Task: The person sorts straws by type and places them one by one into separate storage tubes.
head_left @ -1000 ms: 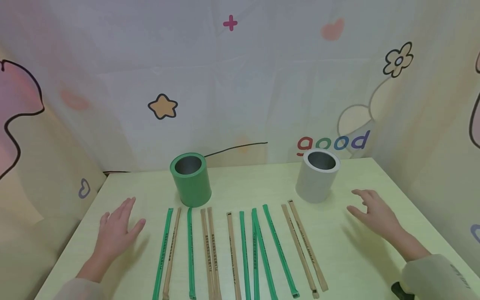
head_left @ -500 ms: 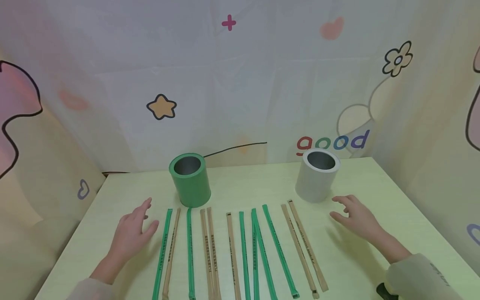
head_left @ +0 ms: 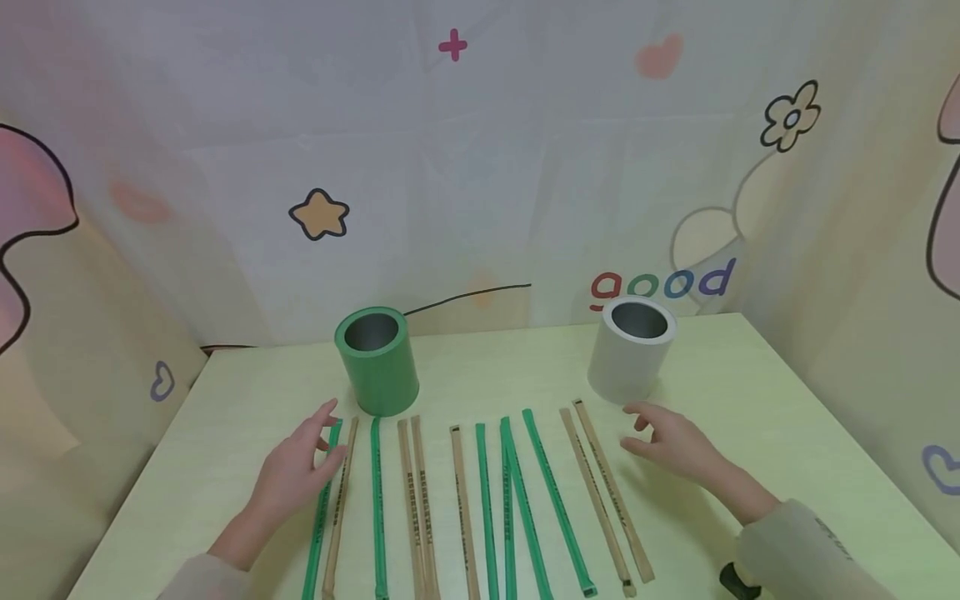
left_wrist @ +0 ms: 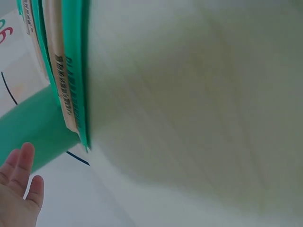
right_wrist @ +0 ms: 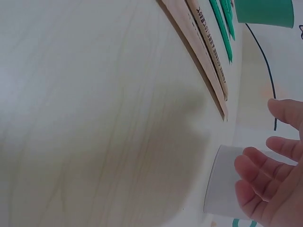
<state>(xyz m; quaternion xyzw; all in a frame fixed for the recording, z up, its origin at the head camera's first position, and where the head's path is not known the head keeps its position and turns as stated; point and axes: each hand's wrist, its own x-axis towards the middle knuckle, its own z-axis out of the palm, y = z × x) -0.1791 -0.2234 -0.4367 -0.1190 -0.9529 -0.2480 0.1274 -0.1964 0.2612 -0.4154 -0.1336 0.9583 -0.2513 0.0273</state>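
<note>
Several long, thin wrapped straws, some green and some brown with dark print, lie in a row on the table. My left hand (head_left: 296,475) hovers over the leftmost green straw (head_left: 317,542), partly hiding it, with a brown straw (head_left: 341,508) just beside. Its fingers are loosely extended and hold nothing. On the other side, my right hand (head_left: 675,450) hangs in the air, right of the rightmost brown straw (head_left: 612,487), its fingers relaxed and holding nothing. In the right wrist view, the fingers overlap the pale grey cup (right_wrist: 220,187) behind them.
A green cylindrical cup (head_left: 382,375) stands upright behind the left straws. The grey cup (head_left: 628,367) is upright at the back right. A printed cloth (head_left: 480,167) hangs along the table's (head_left: 795,475) back and sides. Something dark (head_left: 738,581) sits beneath the right sleeve.
Both hands have moved inward: the left one rightward over the leftmost straws, the right one leftward toward the rightmost brown straws. Straws and cups have stayed in place.
</note>
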